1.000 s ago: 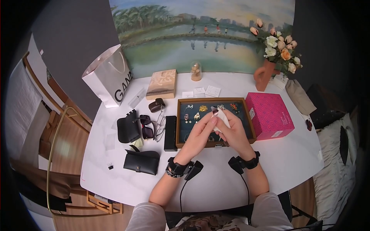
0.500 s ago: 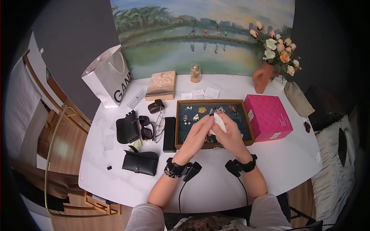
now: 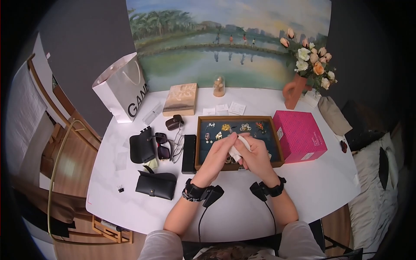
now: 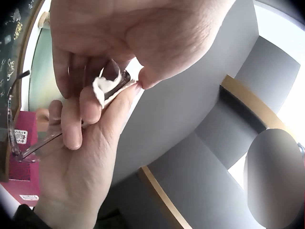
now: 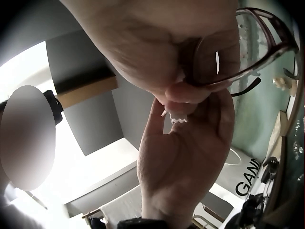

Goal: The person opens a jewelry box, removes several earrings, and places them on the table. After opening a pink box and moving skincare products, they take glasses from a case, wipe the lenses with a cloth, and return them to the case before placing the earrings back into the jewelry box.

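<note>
Both hands meet above the jewelry tray (image 3: pixel 239 168), around glasses and a white cloth (image 3: pixel 235 154). My left hand (image 3: pixel 212 162) grips the glasses from the left; my right hand (image 3: pixel 258 160) has the cloth bunched in its fingers. In the left wrist view, the cloth (image 4: pixel 106 87) wraps a dark part of the frame between the hands, and a thin temple comes out past the right hand's fingers. The right wrist view shows the glasses (image 5: pixel 275 47) sticking out beside the hands, their far lens largely covered by fingers. A bit of cloth (image 5: pixel 178 117) shows between the palms.
Right of the tray stands a pink box (image 3: pixel 299 136). To its left lie a long black case (image 3: pixel 189 154), sunglasses (image 3: pixel 163 146) and a black pouch (image 3: pixel 156 185). Behind are a beige box (image 3: pixel 180 99), a paper bag (image 3: pixel 119 89) and a flower vase (image 3: pixel 294 93).
Both hands have come slightly down and to the left, still together around the glasses and cloth. The cloth has shifted lower between them, and more of the tray's back row shows.
</note>
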A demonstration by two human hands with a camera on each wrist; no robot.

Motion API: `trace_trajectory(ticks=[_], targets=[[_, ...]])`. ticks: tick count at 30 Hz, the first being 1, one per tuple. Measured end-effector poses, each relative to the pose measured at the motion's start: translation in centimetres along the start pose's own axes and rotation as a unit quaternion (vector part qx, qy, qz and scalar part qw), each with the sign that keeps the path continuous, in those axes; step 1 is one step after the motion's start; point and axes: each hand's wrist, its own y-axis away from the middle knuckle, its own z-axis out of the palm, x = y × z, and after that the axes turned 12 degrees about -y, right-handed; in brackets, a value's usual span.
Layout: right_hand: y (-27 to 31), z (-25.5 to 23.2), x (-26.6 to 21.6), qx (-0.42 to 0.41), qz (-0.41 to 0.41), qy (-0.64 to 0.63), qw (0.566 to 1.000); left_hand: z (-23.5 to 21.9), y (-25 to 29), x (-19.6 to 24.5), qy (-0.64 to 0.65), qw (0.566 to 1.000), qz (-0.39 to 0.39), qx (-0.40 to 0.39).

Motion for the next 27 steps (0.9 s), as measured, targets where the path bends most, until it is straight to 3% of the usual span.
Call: trace_trajectory(ticks=[4, 7, 10, 14, 19, 21, 25, 27], targets=[[-0.1, -0.3, -0.1, -0.005, 0.017, 0.029, 0.999, 0.7, -0.1, 0.2, 0.014, 0.999, -0.005, 0.031], [0.1, 0.3, 0.2, 0.021, -0.009, -0.142, 0.990, 0.3, 0.1, 0.5, 0.011, 0.999, 0.018, 0.029], [-0.1, 0.2, 0.4, -0.018, -0.051, -0.081, 0.995, 0.0, 0.1, 0.7, 0.010, 1.000, 0.012, 0.027], [0.0, 0.8, -0.3, 0.001, -0.062, -0.118, 0.991, 0.3, -0.1, 0.5, 0.036, 0.998, 0.017, 0.055], [0.1, -0.1, -0.1, -0.002, -0.035, -0.040, 0.999, 0.8, 0.1, 0.8, 0.011, 0.999, 0.028, 0.045], [0.1, -0.6, 0.3, -0.003, -0.037, -0.034, 0.999, 0.6, 0.0, 0.3, -0.045, 0.998, 0.051, -0.002], [-0.1, -0.6, 1.1, -0.040, -0.038, -0.054, 0.997, 0.3, 0.4, 1.1, -0.026, 0.999, 0.041, -0.001], [-0.2, -0.2, 0.6, -0.058, -0.022, -0.064, 0.996, 0.0, 0.5, 1.5, -0.038, 0.997, 0.046, 0.046]])
